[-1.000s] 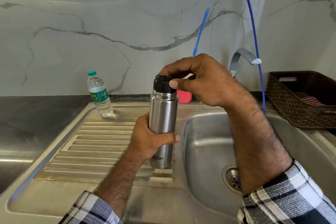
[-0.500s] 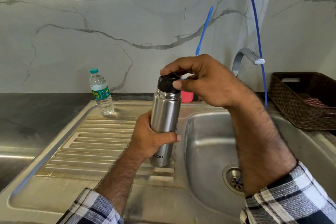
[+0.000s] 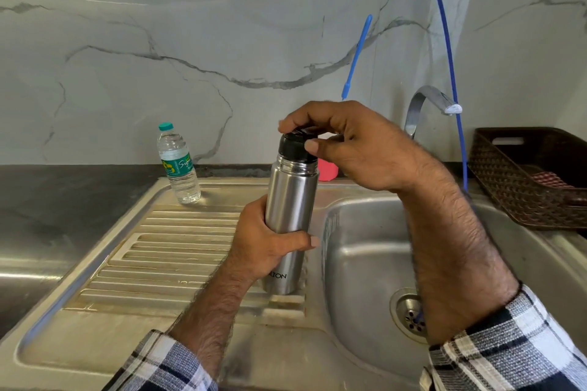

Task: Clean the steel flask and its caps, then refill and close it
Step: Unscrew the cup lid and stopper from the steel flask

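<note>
Two hands were on the flask. Left hand (image 3: 266, 247) wrapped round the lower middle of the steel flask (image 3: 290, 200), thumb across the front, fingers hidden behind the body. Right hand (image 3: 355, 146) came over the top, fingertips and thumb curled round the black cap (image 3: 293, 149), pinching it at the rim. Cap sat on the flask neck; couldn't tell if it was fully screwed down.

Flask stood upright, base on the near right end of the ribbed drainboard (image 3: 178, 254), just beside the lip of the sink basin (image 3: 365, 251). Partial lettering showed low on the body under the left hand. Both sleeves were checked, black, white and grey.

Basin lay to the right of the flask, drain strainer (image 3: 411, 314) at its bottom, partly behind the right forearm. Curved steel tap (image 3: 425, 101) rose behind the right hand. A thin blue tube (image 3: 444, 41) ran down the wall past the tap spout toward the basin. A short blue stick-like piece (image 3: 357, 54) leaned against the marble wall; lower end hidden by the hand. Something red or pink (image 3: 327, 170) sat behind the flask, mostly covered.

Small clear plastic water bottle (image 3: 178, 165), teal cap, green label, stood upright at the back left of the drainboard, well apart from the flask. Dark woven basket (image 3: 521, 187) sat on the counter at far right, with checked cloth inside.
</note>
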